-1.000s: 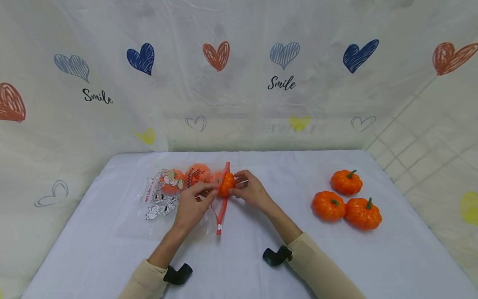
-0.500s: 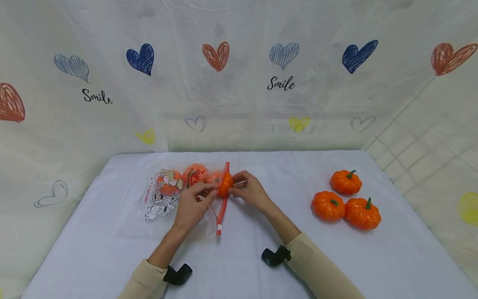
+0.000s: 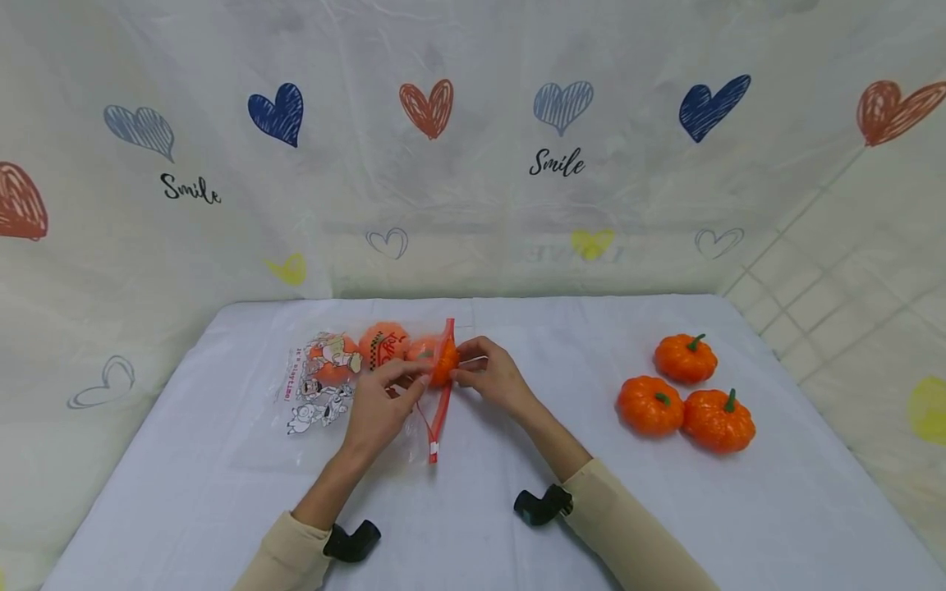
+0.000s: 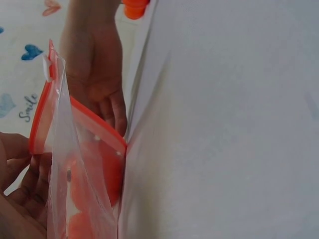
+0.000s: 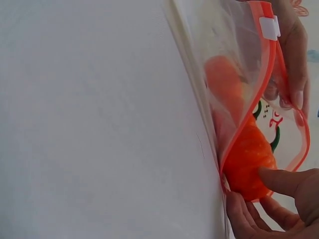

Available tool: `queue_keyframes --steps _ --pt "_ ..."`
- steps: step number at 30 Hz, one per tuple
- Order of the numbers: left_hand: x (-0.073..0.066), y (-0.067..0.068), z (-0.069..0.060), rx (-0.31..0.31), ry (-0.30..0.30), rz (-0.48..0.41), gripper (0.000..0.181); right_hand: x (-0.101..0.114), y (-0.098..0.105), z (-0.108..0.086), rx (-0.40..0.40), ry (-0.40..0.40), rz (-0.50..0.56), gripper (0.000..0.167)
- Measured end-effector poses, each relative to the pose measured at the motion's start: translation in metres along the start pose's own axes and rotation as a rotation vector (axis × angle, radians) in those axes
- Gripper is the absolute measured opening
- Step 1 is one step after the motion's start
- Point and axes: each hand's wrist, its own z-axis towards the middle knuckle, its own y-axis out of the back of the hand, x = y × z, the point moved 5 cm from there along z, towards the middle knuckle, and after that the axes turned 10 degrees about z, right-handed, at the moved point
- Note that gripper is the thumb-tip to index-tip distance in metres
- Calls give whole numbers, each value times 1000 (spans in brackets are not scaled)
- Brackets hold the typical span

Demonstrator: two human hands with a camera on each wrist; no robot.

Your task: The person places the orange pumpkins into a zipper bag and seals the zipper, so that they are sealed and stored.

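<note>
A clear slider bag [image 3: 441,420] with a red zip edge and printed cartoon figures lies on the table, its mouth to the right. Several orange toy pumpkins [image 3: 384,341] show through its plastic. My left hand [image 3: 378,412] pinches the upper edge of the mouth and lifts it. In the right wrist view, an orange toy pumpkin [image 5: 249,159] sits just inside the mouth. My right hand [image 3: 497,379] holds this pumpkin, thumb on its near side and fingers below. The white slider [image 5: 269,28] is at one end of the zip.
Three more orange pumpkins with green stems, among them a front right pumpkin [image 3: 718,422], stand together on the right of the white-covered table [image 3: 473,525]. A pale curtain [image 3: 473,189] printed with hearts hangs behind the table.
My right hand has shifted slightly left, and the pumpkin has moved deeper into the bag's mouth. The pumpkins within have slid a little left. My left hand stays in place.
</note>
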Motion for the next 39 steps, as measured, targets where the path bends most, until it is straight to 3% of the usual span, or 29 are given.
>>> queue_keyframes --steps 21,39 --pt "0 0 -1 1 2 -11 21 3 -3 1 -9 -11 -17 37" --pt "2 -2 0 -4 -4 -14 21 4 -8 6 -23 38 5 36"
